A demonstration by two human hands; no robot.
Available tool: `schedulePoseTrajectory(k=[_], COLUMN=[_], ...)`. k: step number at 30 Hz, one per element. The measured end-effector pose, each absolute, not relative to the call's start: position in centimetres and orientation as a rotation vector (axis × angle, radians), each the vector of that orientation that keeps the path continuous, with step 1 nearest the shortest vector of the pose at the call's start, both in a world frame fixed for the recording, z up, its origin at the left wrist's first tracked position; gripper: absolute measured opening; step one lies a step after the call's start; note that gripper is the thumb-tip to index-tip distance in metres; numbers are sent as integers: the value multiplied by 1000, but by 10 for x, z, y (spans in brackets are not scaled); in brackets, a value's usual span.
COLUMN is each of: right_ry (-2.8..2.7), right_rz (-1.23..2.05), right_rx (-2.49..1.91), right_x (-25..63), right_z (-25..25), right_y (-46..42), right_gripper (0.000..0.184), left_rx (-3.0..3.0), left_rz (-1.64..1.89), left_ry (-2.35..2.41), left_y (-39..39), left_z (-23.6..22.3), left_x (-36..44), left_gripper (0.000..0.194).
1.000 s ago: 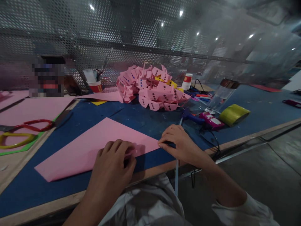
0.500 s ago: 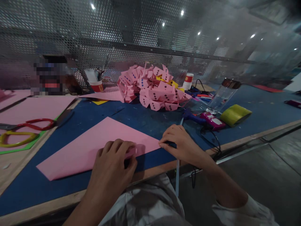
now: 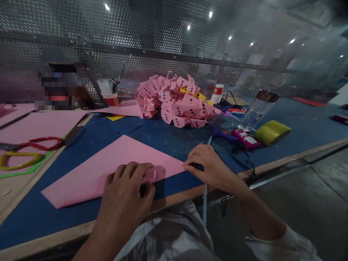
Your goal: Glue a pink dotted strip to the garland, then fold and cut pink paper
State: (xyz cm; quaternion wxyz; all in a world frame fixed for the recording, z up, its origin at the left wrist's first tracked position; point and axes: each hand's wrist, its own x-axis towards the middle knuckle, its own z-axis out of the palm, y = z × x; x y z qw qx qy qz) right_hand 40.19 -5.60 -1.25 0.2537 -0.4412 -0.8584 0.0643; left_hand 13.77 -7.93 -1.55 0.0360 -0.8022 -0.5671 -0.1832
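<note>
- Pink sheet (image 3: 89, 172), folded: flat on the blue tabletop (image 3: 174, 136), near its front edge; long axis left to right, narrow tip pointing right — one corner pointing away from the person.
- Right hand (image 3: 208, 165): thumb and fingertips closed together, pinching the tip.
- Left hand (image 3: 125, 194): loosely curled over the near edge, thumb apart; grip cannot be told.
</note>
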Motion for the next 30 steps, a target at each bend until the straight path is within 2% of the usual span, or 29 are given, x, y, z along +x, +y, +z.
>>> schedulePoseTrajectory(k=[9, 14, 20, 30], right_ry=[-2344, -2346, -2344, -2334], right_rz=[155, 160, 155, 153], right_rx=[-1207, -1203, -1205, -1178], right_x=[401, 401, 402, 403], right_z=[-12, -12, -13, -16], right_y=[-56, -56, -55, -54], right_gripper=[14, 14, 11, 9], left_rx=[-2487, -2610, -2578, -2514], left_rz=[-693, -821, -795, -704], left_ry=[-1691, -1388, -1198, -1078], left_y=[-81, -80, -90, -105], left_z=[-23, -38, -42, -42], left_x=[127, 114, 107, 108], left_gripper=[27, 23, 24, 38])
